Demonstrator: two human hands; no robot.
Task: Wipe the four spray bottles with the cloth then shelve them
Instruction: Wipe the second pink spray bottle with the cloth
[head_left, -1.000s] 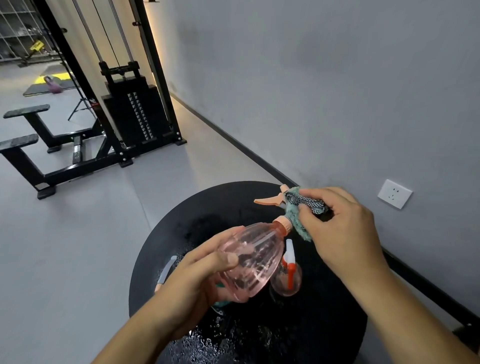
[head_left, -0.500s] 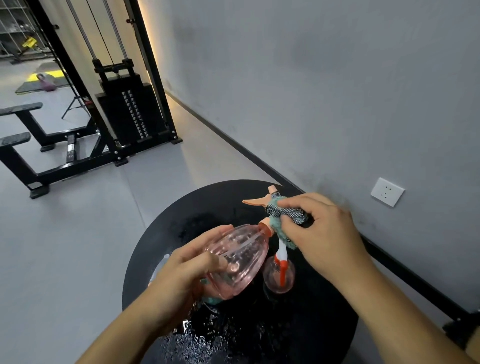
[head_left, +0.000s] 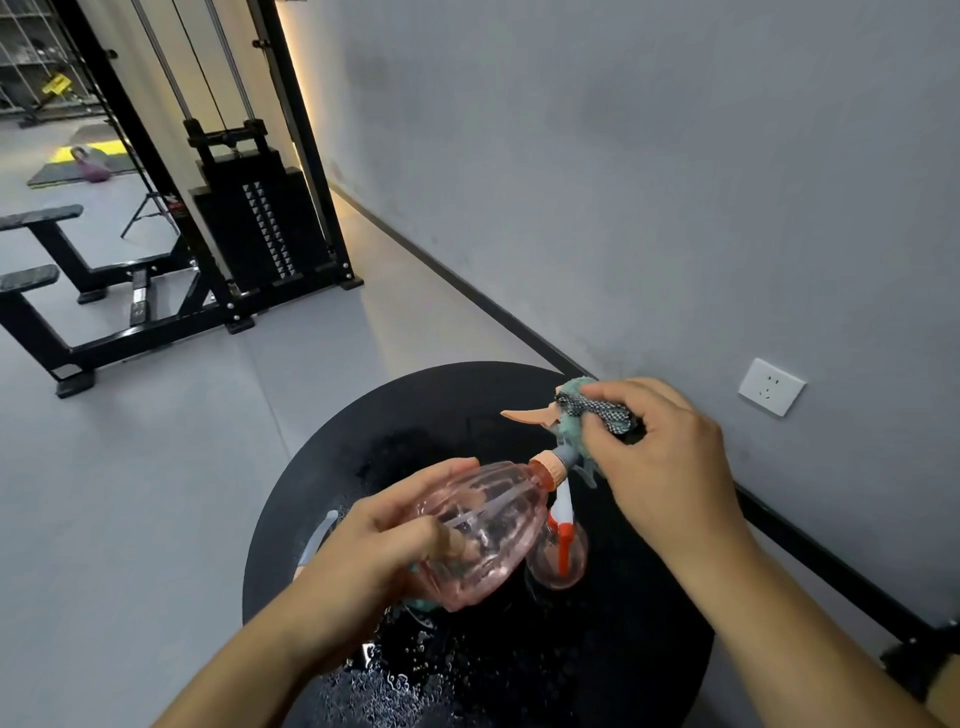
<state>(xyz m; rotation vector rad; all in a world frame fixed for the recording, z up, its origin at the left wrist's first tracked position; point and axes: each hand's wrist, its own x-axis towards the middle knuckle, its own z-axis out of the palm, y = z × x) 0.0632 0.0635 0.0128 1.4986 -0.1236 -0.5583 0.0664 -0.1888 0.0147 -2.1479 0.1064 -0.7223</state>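
At frame centre the left hand (head_left: 363, 561) grips the pink bottle (head_left: 478, 540) tilted, exposing its nozzle so the right hand's (head_left: 670, 467) fingers (head_left: 597, 441) pinch the cloth (head_left: 576, 421) around it, above the counter (head_left: 597, 649).

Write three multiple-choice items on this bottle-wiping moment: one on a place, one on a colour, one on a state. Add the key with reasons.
1. Where is the cloth?
A. flat on the table
B. wrapped round the spray head of the held bottle
C. on the floor

2. What colour is the held bottle?
A. clear pink
B. blue
C. black

3. How is the held bottle placed?
A. standing on the table
B. on a shelf
C. lifted and tilted, nozzle pointing away

Key: 1 B, the right hand grips the cloth round the spray head. 2 A, its ribbed body is see-through pink. 3 C, the left hand holds it above the black table.
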